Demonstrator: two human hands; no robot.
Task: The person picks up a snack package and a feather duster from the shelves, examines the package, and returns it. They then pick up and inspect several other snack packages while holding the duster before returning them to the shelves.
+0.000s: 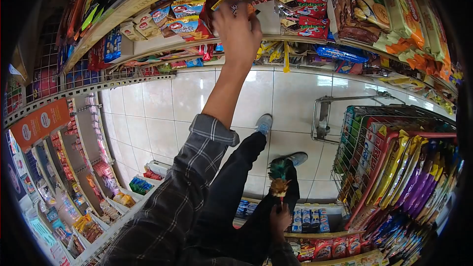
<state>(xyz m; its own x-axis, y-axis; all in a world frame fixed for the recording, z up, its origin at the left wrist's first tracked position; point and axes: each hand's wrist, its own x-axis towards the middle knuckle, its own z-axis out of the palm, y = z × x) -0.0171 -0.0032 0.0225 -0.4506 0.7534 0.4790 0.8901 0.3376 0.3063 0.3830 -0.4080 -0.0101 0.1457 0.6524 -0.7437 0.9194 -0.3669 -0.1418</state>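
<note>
Sleeve [172,192] overlaps shelving [83,118]; left fingers [226,16] touch packets [224,0], grip unclear; right fingers [282,219] grasp duster [279,186].

Two hands [238,30], two shoes [264,124], one feather duster [279,185] and one orange sign [40,124] show.

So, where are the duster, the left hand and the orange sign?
Duster [279,184], head view: on its feathers.
Left hand [238,33], head view: on its back.
Orange sign [40,124], head view: on its printed face.

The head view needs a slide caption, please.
Left hand at Malkist packets on a shop shelf, right hand holding a feather duster.
</note>
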